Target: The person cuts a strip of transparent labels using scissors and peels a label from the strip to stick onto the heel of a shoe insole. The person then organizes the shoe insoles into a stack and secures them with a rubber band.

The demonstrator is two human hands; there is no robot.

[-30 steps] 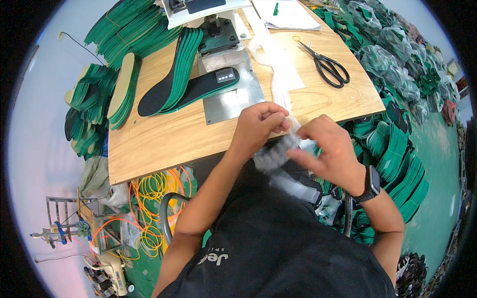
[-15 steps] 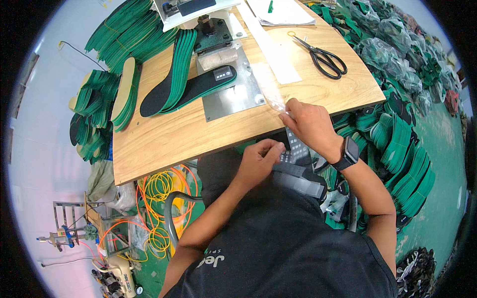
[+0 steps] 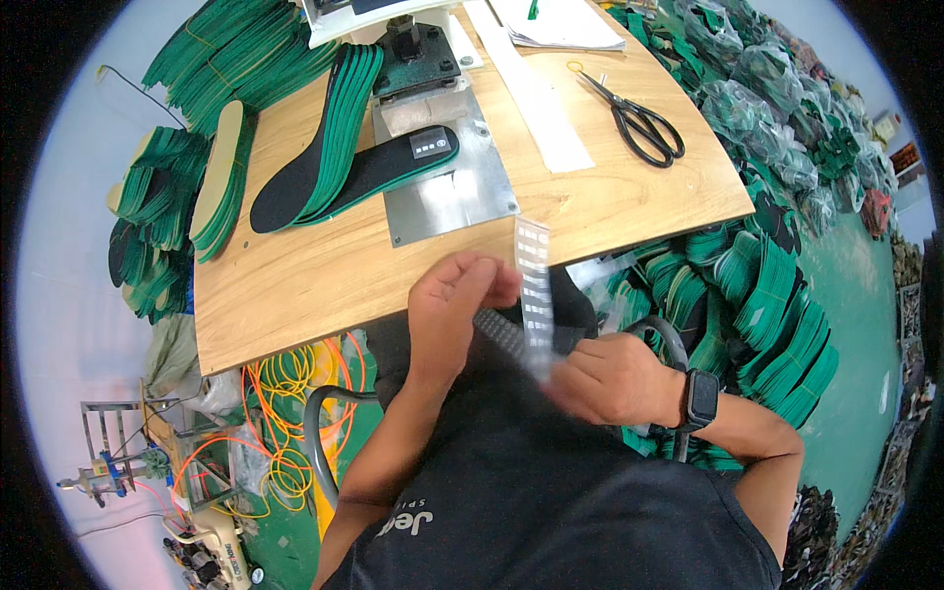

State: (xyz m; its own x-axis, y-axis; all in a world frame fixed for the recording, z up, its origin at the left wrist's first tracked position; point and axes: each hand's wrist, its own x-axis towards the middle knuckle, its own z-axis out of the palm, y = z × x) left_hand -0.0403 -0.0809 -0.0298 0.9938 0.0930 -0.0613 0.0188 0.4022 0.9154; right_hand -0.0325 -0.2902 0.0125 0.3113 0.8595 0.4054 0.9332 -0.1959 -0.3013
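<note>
My left hand is raised in front of the table's near edge, thumb and fingers pinched together; what they hold, if anything, is hidden. Just right of its fingertips stands a clear strip of labels with rows of white print, its upper end reaching the table edge. My right hand, with a dark watch on the wrist, is closed on the strip's lower end, blurred by motion. A darker printed strip slants between the hands. On the table, a black insole with a heel label lies partly over a metal plate.
More green-edged insoles lean beside the labelled one. A press machine stands at the back. Black scissors and a white strip lie on the right. Insole bundles fill the floor at right; orange and yellow hoses coil at left.
My right hand has come down and toward me from the table edge, drawing the label strip along. My left hand has moved left and up. The view has shifted slightly.
</note>
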